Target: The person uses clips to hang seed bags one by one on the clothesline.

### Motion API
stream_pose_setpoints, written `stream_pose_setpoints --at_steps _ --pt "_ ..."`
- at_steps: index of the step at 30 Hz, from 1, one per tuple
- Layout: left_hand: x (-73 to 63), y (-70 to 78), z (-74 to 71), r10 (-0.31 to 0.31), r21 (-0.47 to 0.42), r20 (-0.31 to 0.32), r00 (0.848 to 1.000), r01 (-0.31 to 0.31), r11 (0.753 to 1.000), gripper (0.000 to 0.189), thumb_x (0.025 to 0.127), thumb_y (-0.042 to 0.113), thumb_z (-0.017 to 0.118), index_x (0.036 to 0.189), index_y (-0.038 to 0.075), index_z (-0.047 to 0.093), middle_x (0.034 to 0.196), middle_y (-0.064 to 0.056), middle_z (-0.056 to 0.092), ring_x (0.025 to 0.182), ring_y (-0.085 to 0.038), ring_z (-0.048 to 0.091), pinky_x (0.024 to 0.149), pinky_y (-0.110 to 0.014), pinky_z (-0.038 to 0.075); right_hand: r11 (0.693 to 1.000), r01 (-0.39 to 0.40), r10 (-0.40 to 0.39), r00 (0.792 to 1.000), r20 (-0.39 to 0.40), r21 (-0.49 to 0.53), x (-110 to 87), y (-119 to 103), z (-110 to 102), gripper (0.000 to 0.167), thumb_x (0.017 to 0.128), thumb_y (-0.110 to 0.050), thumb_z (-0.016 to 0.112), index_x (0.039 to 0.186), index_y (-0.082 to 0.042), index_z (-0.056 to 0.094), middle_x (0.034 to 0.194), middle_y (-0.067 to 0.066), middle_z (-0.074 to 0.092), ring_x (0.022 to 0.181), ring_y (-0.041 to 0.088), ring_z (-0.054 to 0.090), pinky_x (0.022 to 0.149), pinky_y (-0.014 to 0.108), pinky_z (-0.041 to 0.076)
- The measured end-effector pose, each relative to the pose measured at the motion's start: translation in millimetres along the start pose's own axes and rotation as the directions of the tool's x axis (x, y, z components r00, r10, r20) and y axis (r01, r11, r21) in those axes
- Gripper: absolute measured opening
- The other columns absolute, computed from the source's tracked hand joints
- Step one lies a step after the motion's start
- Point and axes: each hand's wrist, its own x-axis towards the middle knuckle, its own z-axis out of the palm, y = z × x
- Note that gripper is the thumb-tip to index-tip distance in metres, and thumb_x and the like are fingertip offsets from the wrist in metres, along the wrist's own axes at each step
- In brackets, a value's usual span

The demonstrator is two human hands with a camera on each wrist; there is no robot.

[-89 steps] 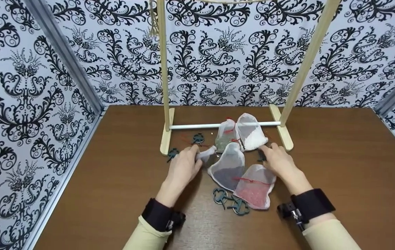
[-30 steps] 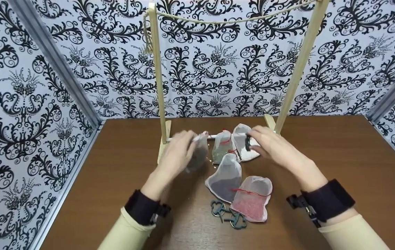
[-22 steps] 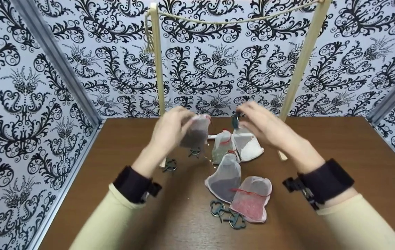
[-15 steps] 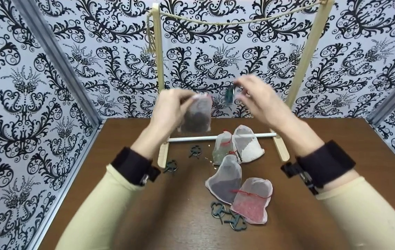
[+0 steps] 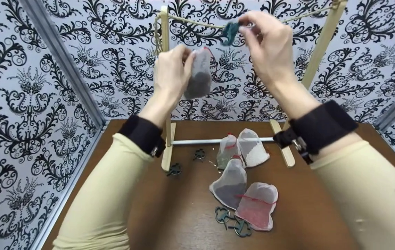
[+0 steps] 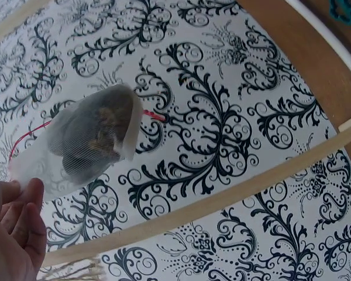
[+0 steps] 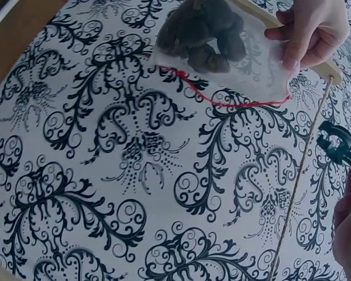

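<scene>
My left hand (image 5: 173, 71) pinches a white mesh drawstring bag (image 5: 200, 74) by its top corner and holds it up in the air. Dark, rounded lumps show through the mesh bag (image 6: 96, 132) in the left wrist view, and a red cord runs along it. Higher up, my right hand (image 5: 270, 45) pinches a dark green plastic clip (image 5: 231, 33) between thumb and fingers. That clip overlaps the slack rope (image 5: 197, 23) in the head view; in the right wrist view the green clip (image 7: 337, 144) appears beside the rope (image 7: 298, 170).
A wooden frame (image 5: 167, 104) with a white bottom rod (image 5: 197, 141) stands behind. On the brown table (image 5: 183, 215) lie mesh bags with white (image 5: 254, 152), green (image 5: 225, 156), dark (image 5: 230, 187) and pink (image 5: 255, 211) contents. Green clips (image 5: 222, 215) lie in front, others (image 5: 174, 169) by the frame's left foot.
Both hands have risen from the table toward the rope, the left lifting the mesh bag, the right the green clip. The other bags and clips stay where they were.
</scene>
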Motion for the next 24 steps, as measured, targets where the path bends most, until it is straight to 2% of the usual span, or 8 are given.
stream_pose_setpoints --at_steps 2,5,9,11,13,19,21,24 --pt "5.5 0.7 -0.3 -0.021 0.002 -0.020 1.000 0.021 1.000 0.023 0.101 0.023 0.058 0.110 0.005 0.069 0.109 -0.010 0.076 0.089 -0.019 0.074 0.076 -0.023 0.059 0.999 -0.018 0.020 0.999 -0.048 0.030 7.6 -2.8 4.4 0.019 0.097 -0.014 0.062 0.106 -0.002 0.073 0.108 0.007 0.077 0.067 -0.006 0.052 0.064 0.014 0.043" --pt "12.7 0.9 -0.1 -0.058 0.001 -0.042 0.997 0.058 0.998 0.023 0.101 0.024 0.058 0.111 0.006 0.069 0.112 -0.009 0.076 0.094 -0.019 0.075 0.081 -0.022 0.059 0.997 -0.044 0.050 0.994 -0.094 0.071 17.5 -2.8 12.2 0.015 0.095 -0.014 0.066 0.101 -0.004 0.076 0.104 0.006 0.078 0.071 -0.002 0.058 0.070 0.014 0.047" --pt "19.8 0.1 0.4 -0.086 0.000 -0.069 0.994 0.086 0.996 0.021 0.100 0.024 0.060 0.111 0.010 0.069 0.113 -0.006 0.076 0.097 -0.016 0.075 0.082 -0.019 0.058 0.991 -0.098 0.108 0.988 -0.110 0.091 26.6 0.2 22.9 0.013 0.092 -0.015 0.069 0.098 -0.007 0.077 0.103 0.004 0.078 0.076 -0.001 0.061 0.077 0.014 0.048" --pt "20.8 0.5 2.6 -0.081 -0.020 -0.082 0.993 0.080 0.997 0.019 0.099 0.022 0.061 0.111 0.010 0.070 0.113 -0.005 0.076 0.097 -0.015 0.075 0.081 -0.018 0.058 0.988 -0.130 0.138 0.985 -0.103 0.082 27.9 2.2 26.3 0.013 0.092 -0.017 0.070 0.099 -0.009 0.078 0.103 0.002 0.079 0.076 -0.001 0.059 0.079 0.013 0.046" --pt "21.6 1.4 4.4 -0.076 -0.042 -0.092 0.993 0.072 0.996 0.018 0.098 0.021 0.062 0.110 0.011 0.070 0.113 -0.004 0.076 0.097 -0.013 0.074 0.080 -0.016 0.057 0.983 -0.173 0.177 0.981 -0.082 0.059 28.6 3.1 29.4 0.012 0.092 -0.019 0.070 0.099 -0.012 0.078 0.103 0.000 0.079 0.075 -0.003 0.054 0.081 0.013 0.041" --pt "23.6 5.6 8.3 -0.036 -0.146 -0.093 0.995 0.022 0.989 0.018 0.098 0.021 0.062 0.110 0.010 0.070 0.107 -0.003 0.077 0.088 -0.008 0.072 0.077 -0.011 0.054 0.985 -0.162 0.163 0.986 0.020 -0.052 22.9 5.7 35.8 0.016 0.094 -0.025 0.066 0.103 -0.017 0.077 0.101 -0.002 0.079 0.074 -0.004 0.043 0.084 0.016 0.034" --pt "23.5 5.1 9.9 -0.032 -0.177 -0.083 0.996 0.017 0.984 0.019 0.098 0.021 0.061 0.111 0.010 0.070 0.106 -0.003 0.077 0.086 -0.008 0.071 0.076 -0.010 0.053 0.984 -0.163 0.168 0.984 0.067 -0.065 21.2 7.4 36.6 0.018 0.095 -0.026 0.066 0.106 -0.017 0.076 0.105 -0.002 0.078 0.079 -0.002 0.044 0.086 0.018 0.034" --pt "21.4 1.8 12.2 -0.041 -0.199 -0.074 0.996 0.026 0.980 0.019 0.098 0.022 0.061 0.111 0.011 0.069 0.106 -0.002 0.077 0.084 -0.006 0.070 0.075 -0.010 0.053 0.983 -0.155 0.171 0.971 0.170 -0.102 17.9 10.3 34.2 0.028 0.094 -0.029 0.067 0.119 -0.018 0.071 0.119 -0.002 0.074 0.096 0.004 0.047 0.095 0.019 0.034"
